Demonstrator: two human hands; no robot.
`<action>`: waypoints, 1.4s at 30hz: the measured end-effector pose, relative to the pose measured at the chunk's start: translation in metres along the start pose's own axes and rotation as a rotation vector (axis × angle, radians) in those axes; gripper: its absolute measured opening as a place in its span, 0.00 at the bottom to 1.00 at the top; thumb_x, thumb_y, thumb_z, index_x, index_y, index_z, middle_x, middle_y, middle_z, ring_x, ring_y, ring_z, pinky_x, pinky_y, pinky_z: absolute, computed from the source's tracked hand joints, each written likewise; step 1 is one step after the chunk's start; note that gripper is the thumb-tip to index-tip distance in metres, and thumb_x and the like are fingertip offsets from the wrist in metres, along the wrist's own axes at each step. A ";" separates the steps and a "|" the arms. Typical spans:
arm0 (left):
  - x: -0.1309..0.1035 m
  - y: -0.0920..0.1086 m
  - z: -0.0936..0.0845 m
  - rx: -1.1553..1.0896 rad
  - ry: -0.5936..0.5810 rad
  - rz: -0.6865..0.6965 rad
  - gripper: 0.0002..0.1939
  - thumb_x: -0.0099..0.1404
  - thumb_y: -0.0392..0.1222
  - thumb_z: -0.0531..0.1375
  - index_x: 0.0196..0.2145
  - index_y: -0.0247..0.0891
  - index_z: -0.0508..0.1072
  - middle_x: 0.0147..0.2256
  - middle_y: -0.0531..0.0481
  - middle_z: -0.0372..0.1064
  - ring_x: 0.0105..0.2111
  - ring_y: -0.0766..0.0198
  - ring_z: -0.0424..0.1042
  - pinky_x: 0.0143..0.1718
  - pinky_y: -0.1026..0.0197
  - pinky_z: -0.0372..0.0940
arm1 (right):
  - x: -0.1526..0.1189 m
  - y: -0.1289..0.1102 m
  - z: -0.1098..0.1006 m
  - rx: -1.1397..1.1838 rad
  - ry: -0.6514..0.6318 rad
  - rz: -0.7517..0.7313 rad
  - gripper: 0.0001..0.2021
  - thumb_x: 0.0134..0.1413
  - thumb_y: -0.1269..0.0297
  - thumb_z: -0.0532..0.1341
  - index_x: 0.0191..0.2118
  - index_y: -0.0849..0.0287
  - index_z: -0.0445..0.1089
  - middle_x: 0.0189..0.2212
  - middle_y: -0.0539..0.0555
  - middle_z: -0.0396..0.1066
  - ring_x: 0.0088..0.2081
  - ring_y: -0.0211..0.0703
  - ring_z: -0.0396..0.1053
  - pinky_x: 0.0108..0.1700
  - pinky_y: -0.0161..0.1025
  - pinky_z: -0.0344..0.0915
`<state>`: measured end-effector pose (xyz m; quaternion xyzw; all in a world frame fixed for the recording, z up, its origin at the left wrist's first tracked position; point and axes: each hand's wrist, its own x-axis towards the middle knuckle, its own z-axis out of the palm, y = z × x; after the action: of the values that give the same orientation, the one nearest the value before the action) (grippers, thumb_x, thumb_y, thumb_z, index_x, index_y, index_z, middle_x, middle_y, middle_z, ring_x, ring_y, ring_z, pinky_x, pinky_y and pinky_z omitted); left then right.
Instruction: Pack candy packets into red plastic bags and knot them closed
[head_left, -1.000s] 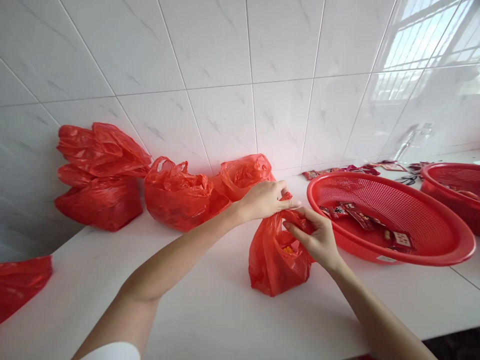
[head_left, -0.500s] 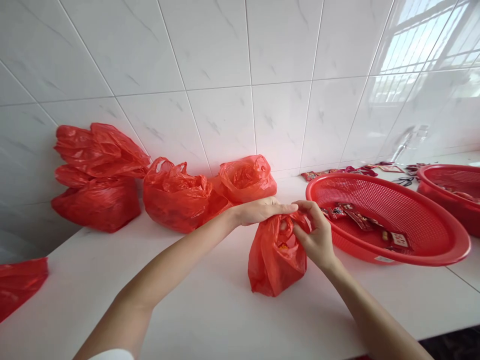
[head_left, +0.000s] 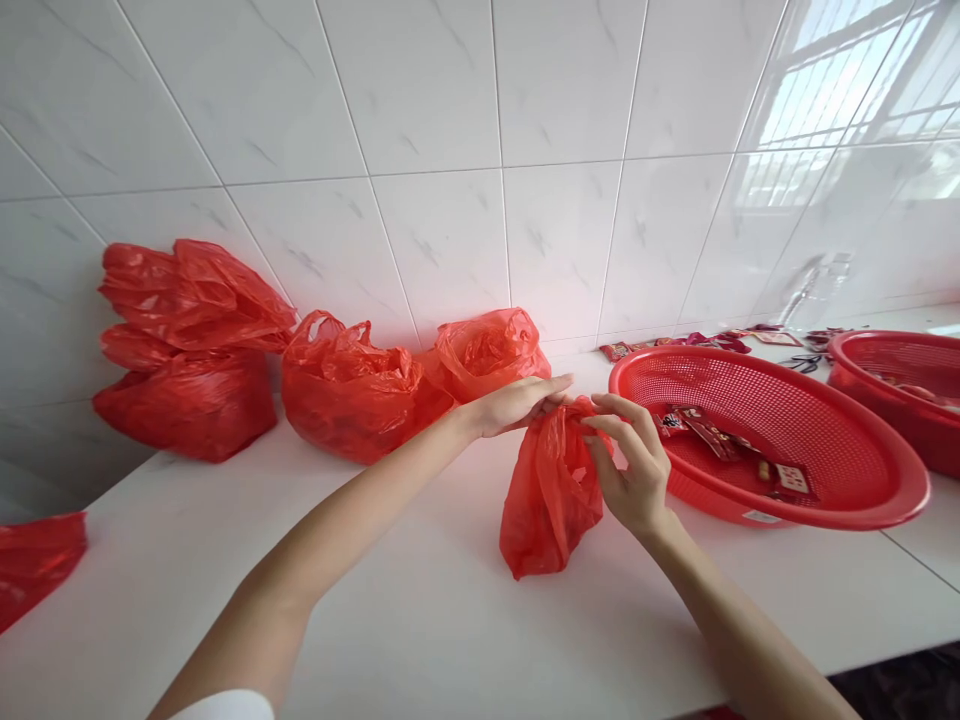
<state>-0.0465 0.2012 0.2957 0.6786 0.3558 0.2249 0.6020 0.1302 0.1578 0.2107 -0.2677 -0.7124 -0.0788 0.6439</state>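
The front bag (head_left: 547, 520) is sitting before the row of bags (head_left: 337, 405); the row is lining the wall (head_left: 442, 240); the near basket (head_left: 772, 510) is standing right of the front bag, packets (head_left: 709, 435) lying inside; the far basket (head_left: 892, 425) is standing farther right.

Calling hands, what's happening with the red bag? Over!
Left hand and right hand at gathered top of red bag. Big red basket close on the right. Over.

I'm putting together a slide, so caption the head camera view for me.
Both hands at the gathered top of a red plastic bag, beside a red perforated basket.
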 end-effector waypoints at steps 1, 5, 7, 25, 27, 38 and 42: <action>-0.001 0.000 -0.004 0.088 0.021 0.037 0.30 0.64 0.68 0.57 0.31 0.35 0.78 0.30 0.49 0.72 0.28 0.67 0.67 0.32 0.62 0.63 | 0.000 0.000 0.000 0.025 0.007 0.032 0.12 0.61 0.77 0.59 0.44 0.53 0.71 0.46 0.58 0.72 0.47 0.50 0.74 0.46 0.50 0.72; -0.002 -0.009 -0.025 0.314 0.144 0.203 0.26 0.64 0.63 0.60 0.27 0.35 0.75 0.23 0.53 0.65 0.25 0.68 0.62 0.31 0.61 0.61 | 0.000 -0.003 0.000 0.192 0.039 0.198 0.07 0.64 0.73 0.58 0.41 0.54 0.68 0.45 0.57 0.74 0.47 0.48 0.74 0.48 0.48 0.71; -0.001 -0.018 -0.035 0.312 0.191 0.233 0.24 0.62 0.61 0.62 0.25 0.35 0.74 0.22 0.54 0.64 0.24 0.68 0.61 0.30 0.61 0.60 | -0.001 -0.004 0.002 0.280 0.042 0.311 0.05 0.65 0.71 0.57 0.41 0.53 0.68 0.44 0.56 0.75 0.47 0.47 0.74 0.49 0.47 0.71; -0.004 -0.082 -0.102 0.356 0.592 0.168 0.26 0.43 0.62 0.72 0.24 0.36 0.70 0.24 0.53 0.68 0.27 0.66 0.65 0.32 0.61 0.62 | -0.005 0.003 0.012 0.691 0.030 0.904 0.10 0.59 0.58 0.63 0.30 0.55 0.67 0.26 0.48 0.71 0.30 0.43 0.73 0.41 0.44 0.71; -0.003 -0.076 -0.104 0.394 0.628 0.195 0.24 0.44 0.60 0.72 0.24 0.37 0.70 0.26 0.53 0.69 0.29 0.65 0.66 0.35 0.59 0.63 | -0.003 0.005 0.011 0.741 0.034 0.911 0.10 0.58 0.56 0.64 0.31 0.55 0.67 0.26 0.49 0.72 0.30 0.44 0.74 0.40 0.46 0.73; -0.017 -0.004 -0.027 0.751 0.250 0.597 0.17 0.57 0.50 0.69 0.41 0.38 0.77 0.38 0.46 0.71 0.39 0.58 0.71 0.45 0.55 0.66 | 0.011 -0.002 -0.008 0.876 -0.124 0.712 0.07 0.60 0.58 0.66 0.41 0.53 0.72 0.45 0.56 0.78 0.50 0.52 0.76 0.56 0.56 0.70; -0.009 -0.008 0.001 0.746 0.180 0.556 0.11 0.67 0.47 0.61 0.35 0.38 0.79 0.36 0.46 0.69 0.35 0.61 0.69 0.41 0.58 0.66 | 0.007 -0.003 -0.011 0.790 -0.199 0.616 0.09 0.60 0.57 0.65 0.45 0.52 0.74 0.48 0.57 0.77 0.54 0.54 0.73 0.56 0.55 0.70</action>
<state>-0.0530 0.1943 0.2884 0.8957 0.2681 0.2923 0.2010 0.1381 0.1529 0.2201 -0.2077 -0.6337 0.4156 0.6185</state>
